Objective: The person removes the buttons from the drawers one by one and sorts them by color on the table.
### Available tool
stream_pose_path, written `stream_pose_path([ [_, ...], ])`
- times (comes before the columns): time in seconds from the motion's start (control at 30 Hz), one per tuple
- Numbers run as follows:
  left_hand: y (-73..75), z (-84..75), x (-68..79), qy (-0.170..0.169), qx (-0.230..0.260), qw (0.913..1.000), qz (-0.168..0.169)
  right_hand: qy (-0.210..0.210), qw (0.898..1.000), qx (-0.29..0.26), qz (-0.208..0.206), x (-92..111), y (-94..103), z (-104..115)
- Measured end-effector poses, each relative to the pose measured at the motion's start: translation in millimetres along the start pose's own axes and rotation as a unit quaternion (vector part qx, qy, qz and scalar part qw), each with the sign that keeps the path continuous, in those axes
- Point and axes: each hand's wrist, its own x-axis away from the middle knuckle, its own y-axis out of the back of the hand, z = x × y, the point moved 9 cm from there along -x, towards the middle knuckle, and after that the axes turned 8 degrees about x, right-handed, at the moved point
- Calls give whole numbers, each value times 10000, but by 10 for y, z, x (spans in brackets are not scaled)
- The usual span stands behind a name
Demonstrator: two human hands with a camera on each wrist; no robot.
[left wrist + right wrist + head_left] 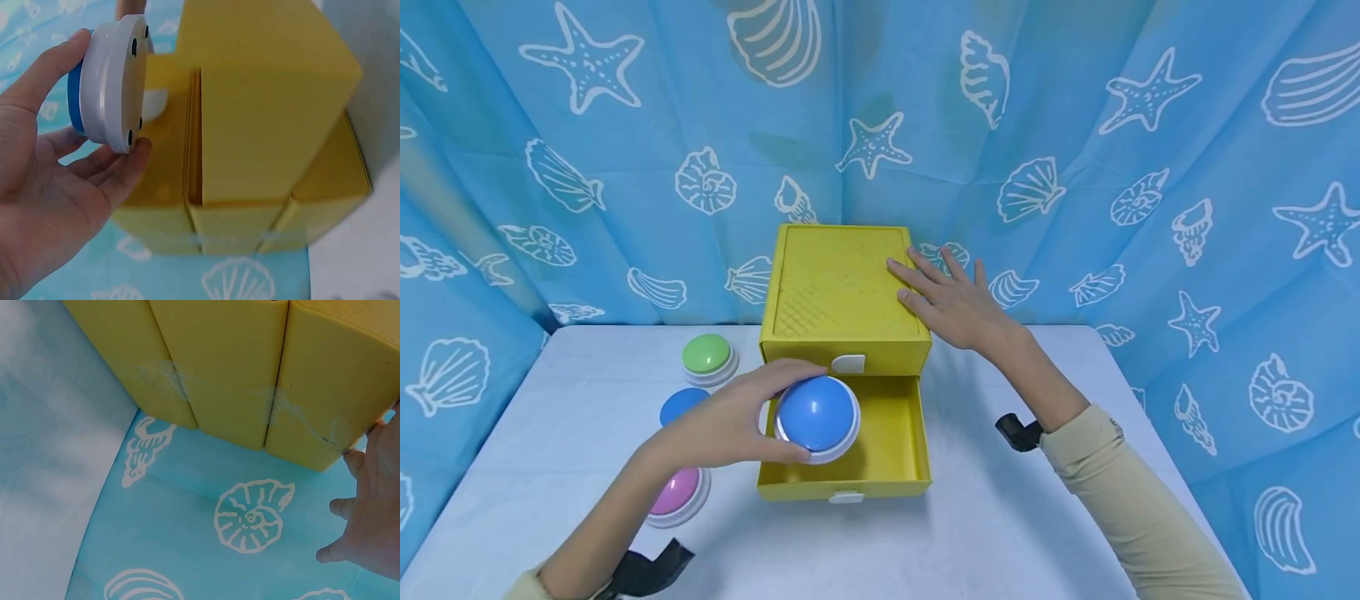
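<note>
My left hand (730, 421) grips a blue dome push button (817, 414) by its white rim, thumb on one side and fingers on the other. In the head view the button overlaps a pulled-out lower drawer (887, 433) of the yellow drawer box (842, 283). The left wrist view shows the button's underside (132, 81) with small dark feet. My right hand (958, 304) lies with spread, straight fingers at the right edge of the box's top. In the right wrist view, that hand (378, 500) is beside the box's wall.
Left of the box, a green button (707, 356), a second blue button (683, 406) and a pink button (676, 493) stand on the white table (1000, 517). My left forearm partly covers the latter two. Behind the box hangs a blue seashell curtain (880, 83).
</note>
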Motion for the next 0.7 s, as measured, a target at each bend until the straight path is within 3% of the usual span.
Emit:
stream_pose_path([
  [0.37,428,278,475,677,-78,9954,-680,31,10000,83,31,16,21,-2],
  [0.57,578,426,708,887,-256,9914,-926,49,9999,97,32,26,33,5],
  [0.7,646,612,853,1160,-376,9865,-1091,63,9999,71,52,29,27,16],
])
